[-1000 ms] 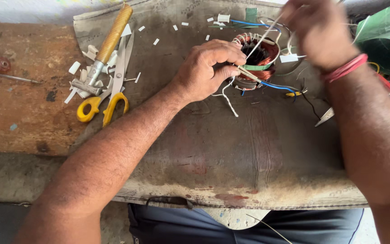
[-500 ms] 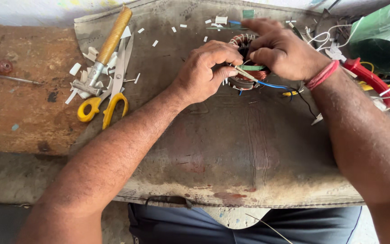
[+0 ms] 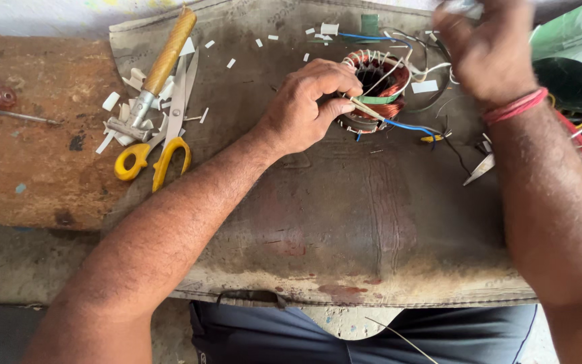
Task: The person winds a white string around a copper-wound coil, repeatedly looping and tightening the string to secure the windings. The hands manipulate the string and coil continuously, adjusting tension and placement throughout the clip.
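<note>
At the rim of the round copper-wound motor coil [image 3: 374, 91], a thin white thread is pinched in the closed left hand [image 3: 308, 108], steadying the coil on the worn grey mat [image 3: 345, 222]; the right hand [image 3: 490, 50], raised and blurred, looks closed, its hold unclear.

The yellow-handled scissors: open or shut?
Shut, or nearly so. The scissors lie flat on the mat, blades together pointing away, the two yellow loops side by side. No hand touches them.
</note>
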